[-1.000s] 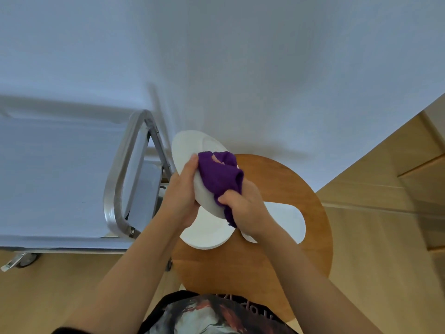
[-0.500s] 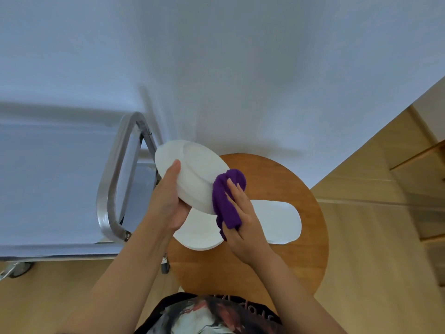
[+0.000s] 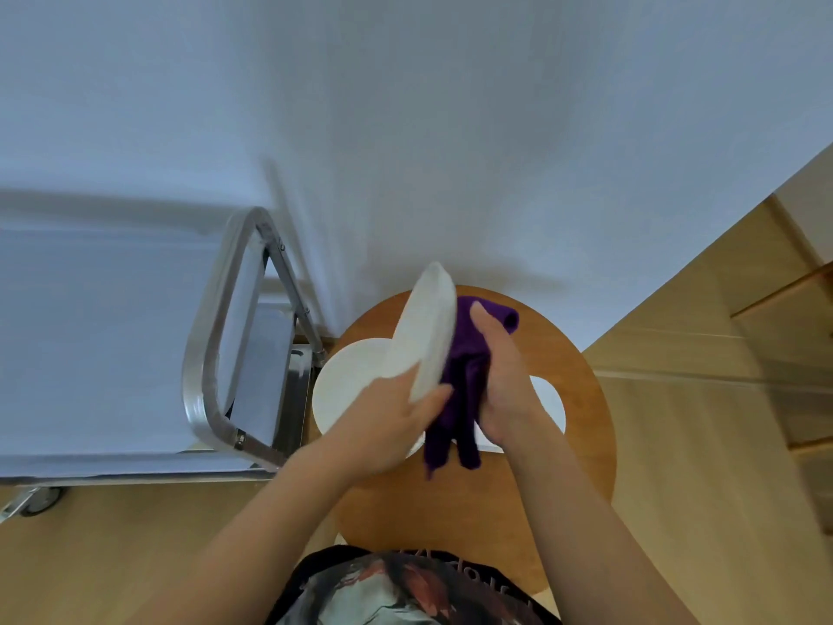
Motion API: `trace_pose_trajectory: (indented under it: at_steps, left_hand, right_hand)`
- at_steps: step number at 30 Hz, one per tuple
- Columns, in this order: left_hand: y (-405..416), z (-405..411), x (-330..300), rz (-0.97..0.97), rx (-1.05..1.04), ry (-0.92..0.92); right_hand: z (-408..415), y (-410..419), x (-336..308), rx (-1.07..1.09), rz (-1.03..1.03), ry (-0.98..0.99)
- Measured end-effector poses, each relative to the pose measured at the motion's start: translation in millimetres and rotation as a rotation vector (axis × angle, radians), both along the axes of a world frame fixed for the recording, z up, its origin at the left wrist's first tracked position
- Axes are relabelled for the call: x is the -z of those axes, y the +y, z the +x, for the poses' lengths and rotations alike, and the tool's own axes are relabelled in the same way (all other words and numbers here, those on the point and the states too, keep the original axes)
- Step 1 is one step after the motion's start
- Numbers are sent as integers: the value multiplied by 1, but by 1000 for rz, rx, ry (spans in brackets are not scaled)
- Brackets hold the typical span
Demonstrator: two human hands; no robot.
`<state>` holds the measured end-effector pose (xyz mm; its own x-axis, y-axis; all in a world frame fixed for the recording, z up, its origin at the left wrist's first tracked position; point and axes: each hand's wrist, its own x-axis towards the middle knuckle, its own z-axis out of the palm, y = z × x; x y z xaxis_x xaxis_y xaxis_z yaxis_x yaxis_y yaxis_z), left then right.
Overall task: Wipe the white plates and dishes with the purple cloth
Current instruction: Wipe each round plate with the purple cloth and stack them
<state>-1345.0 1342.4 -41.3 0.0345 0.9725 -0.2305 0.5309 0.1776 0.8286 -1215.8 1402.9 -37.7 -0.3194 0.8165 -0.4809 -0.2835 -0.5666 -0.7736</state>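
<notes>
My left hand (image 3: 387, 426) grips the lower edge of a white plate (image 3: 426, 329), held almost on edge above the round wooden table (image 3: 581, 426). My right hand (image 3: 505, 376) presses the purple cloth (image 3: 462, 390) against the plate's right face, and the cloth's ends hang down below both hands. A second round white plate (image 3: 347, 381) lies flat on the table under my left hand. A white oblong dish (image 3: 552, 401) lies on the table behind my right wrist, mostly hidden.
A metal trolley (image 3: 216, 336) with a tubular handle stands to the left of the table. A white wall is right behind the table. Wooden floor (image 3: 703, 444) runs to the right, with wooden furniture at the far right edge.
The held plate has turned from tilted face-up to nearly on edge and shifted right. My right hand has moved round to its right side with the cloth, which now hangs loose.
</notes>
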Motion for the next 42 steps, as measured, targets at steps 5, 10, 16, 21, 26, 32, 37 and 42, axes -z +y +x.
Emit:
trace_pose_trajectory:
  at_steps: [5,10,16,21,26,32,37,42]
  left_hand:
    - [6,12,12,172,378,686]
    - [0,-5,19,60,165,283]
    - [0,-30,61,-355,-351,-31]
    - [-21,-10,97,-525,-387,-252]
    - [-48,17,144,-624,-351,-239]
    - [-75,42,203,-732,-272,-17]
    - [-69,47,242,-747,-265,108]
    - [-60,46,265,-708,-307,144]
  right_hand:
    - [9,-6,6,5,56,-84]
    - [38,-14,43,135,-125,-99]
    - [93,-28,78,33,-105,-257]
    - [128,-39,108,-52,-83,-590]
    - [151,-50,151,-250,-201,-907]
    - [160,-69,204,-472,-316,-1113]
    - [151,-67,247,-508,-304,-1182]
    - [143,-60,274,-486,-267,-1224]
